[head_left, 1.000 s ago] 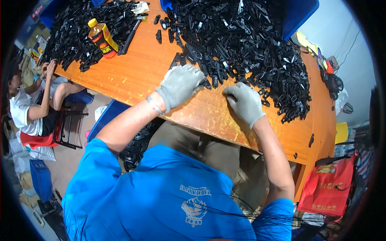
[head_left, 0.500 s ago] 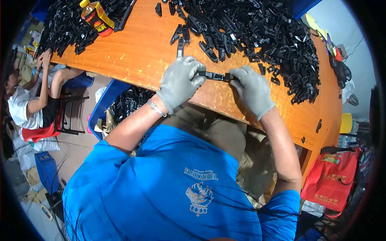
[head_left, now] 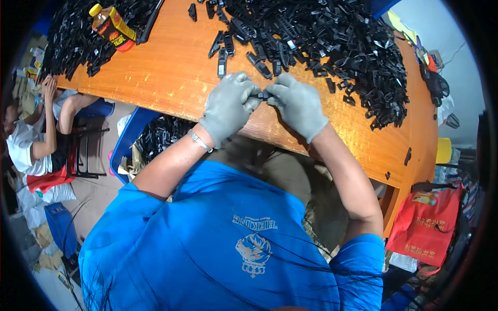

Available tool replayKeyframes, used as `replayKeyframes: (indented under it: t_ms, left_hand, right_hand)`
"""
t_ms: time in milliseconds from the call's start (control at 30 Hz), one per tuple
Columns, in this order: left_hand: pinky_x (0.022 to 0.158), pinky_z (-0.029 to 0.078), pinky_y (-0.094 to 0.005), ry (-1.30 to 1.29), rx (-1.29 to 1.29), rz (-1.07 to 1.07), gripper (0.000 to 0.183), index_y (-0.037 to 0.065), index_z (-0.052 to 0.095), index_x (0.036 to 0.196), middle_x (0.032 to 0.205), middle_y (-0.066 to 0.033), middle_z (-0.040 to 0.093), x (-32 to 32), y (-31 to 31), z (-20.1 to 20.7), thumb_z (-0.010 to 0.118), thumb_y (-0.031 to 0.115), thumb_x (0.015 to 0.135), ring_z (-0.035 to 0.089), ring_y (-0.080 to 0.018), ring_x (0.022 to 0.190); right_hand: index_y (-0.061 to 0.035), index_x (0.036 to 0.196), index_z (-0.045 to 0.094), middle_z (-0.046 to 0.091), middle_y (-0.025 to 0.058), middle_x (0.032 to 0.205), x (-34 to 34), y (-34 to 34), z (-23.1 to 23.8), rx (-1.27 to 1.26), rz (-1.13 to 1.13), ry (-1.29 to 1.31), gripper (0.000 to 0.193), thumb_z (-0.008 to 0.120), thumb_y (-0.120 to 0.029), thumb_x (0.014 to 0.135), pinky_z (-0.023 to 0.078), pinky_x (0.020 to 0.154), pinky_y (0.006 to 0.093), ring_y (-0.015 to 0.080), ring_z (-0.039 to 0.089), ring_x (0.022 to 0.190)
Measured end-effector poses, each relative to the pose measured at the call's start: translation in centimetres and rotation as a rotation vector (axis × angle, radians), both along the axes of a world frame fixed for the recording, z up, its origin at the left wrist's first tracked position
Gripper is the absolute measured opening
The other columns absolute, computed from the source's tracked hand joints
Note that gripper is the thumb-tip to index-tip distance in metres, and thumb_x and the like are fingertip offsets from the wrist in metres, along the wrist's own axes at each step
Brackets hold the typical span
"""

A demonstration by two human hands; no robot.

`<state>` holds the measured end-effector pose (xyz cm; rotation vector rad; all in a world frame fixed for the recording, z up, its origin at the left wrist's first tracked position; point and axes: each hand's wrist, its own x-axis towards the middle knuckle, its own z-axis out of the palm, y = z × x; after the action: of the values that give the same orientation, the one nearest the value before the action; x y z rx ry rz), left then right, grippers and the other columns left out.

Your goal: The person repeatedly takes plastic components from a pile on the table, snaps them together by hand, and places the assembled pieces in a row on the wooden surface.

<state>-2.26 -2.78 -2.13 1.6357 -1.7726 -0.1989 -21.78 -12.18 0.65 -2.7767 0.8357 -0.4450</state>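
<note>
So, only the head view to go on here. Both gloved hands meet around the middle of the frame, just above the near edge of the wooden surface (head_left: 171, 85). Between them is a small black plastic part (head_left: 264, 95), mostly hidden by the gloves, so I can't tell its exact shape. The left hand (head_left: 232, 106) has its fingers closed in a pinch on one end, and the right hand (head_left: 298, 109) pinches the other, with hardly any gap left between thumb and fingertips on either.

My read: the step in hand is working that one part from both sides, and the next move calls for a steady grip on both ends, without it twisting loose.

Just above the hands lie some loose black pieces (head_left: 222, 63), then the big black pile (head_left: 332, 46) fills the upper right. A yellow-capped bottle (head_left: 113, 28) leans in the upper left.
</note>
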Motion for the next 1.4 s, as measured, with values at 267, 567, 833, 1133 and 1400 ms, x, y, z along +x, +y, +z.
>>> replayKeyframes:
  t_ms: [267,567,833,1133,1400]
  left_hand:
    - [0.096,0.053,-0.0457,-0.180,0.324,-0.286,0.022,0.004,0.074,0.112,0.107,-0.0153,0.073,12.1,7.3,6.9,0.077,0.012,0.091,0.068,-0.0373,0.106]
    - [0.106,0.054,-0.0481,-0.346,0.010,-0.088,0.030,0.009,0.074,0.126,0.128,-0.0132,0.071,3.6,-2.3,5.3,0.073,0.013,0.097,0.066,-0.0355,0.122]
    - [0.091,0.056,-0.0483,-0.499,0.037,-0.057,0.018,0.010,0.075,0.103,0.109,-0.0097,0.070,1.1,-5.1,3.6,0.079,0.025,0.094,0.067,-0.0323,0.111]
    - [0.094,0.057,-0.0481,0.038,0.148,-0.036,0.038,0.004,0.067,0.134,0.123,-0.0196,0.073,-1.4,-0.6,3.0,0.073,0.020,0.100,0.071,-0.0396,0.112]
    - [0.087,0.059,-0.0481,-0.389,0.135,-0.246,0.025,0.016,0.077,0.119,0.110,-0.0123,0.068,-0.6,-1.4,4.6,0.071,0.011,0.095,0.069,-0.0371,0.106]
  right_hand:
    - [-0.0140,0.106,0.081,0.074,0.0081,0.110,-3.5,0.1,0.3,0.123,0.048,-0.162,0.014,0.076,-0.022,0.096,0.060,0.085,0.0439,0.0317,0.074,0.099]
    - [-0.0148,0.112,0.078,0.073,0.0120,0.112,-7.3,-7.8,0.1,-0.216,-0.302,0.092,0.017,0.076,-0.016,0.095,0.062,0.081,0.0465,0.0357,0.076,0.093]
    - [-0.0123,0.111,0.074,0.072,0.0168,0.107,-5.9,-6.1,1.1,-0.101,-0.166,0.159,0.016,0.075,-0.018,0.097,0.061,0.080,0.0494,0.0383,0.075,0.092]
    - [-0.0174,0.120,0.072,0.074,0.0166,0.092,-5.3,-0.7,1.2,-0.018,-0.106,0.011,0.017,0.062,-0.022,0.106,0.060,0.076,0.0509,0.0383,0.076,0.088]
    - [-0.0157,0.122,0.070,0.072,0.0143,0.104,-5.3,-0.2,1.7,-0.116,-0.138,0.359,0.020,0.060,-0.017,0.105,0.062,0.076,0.0504,0.0379,0.077,0.087]
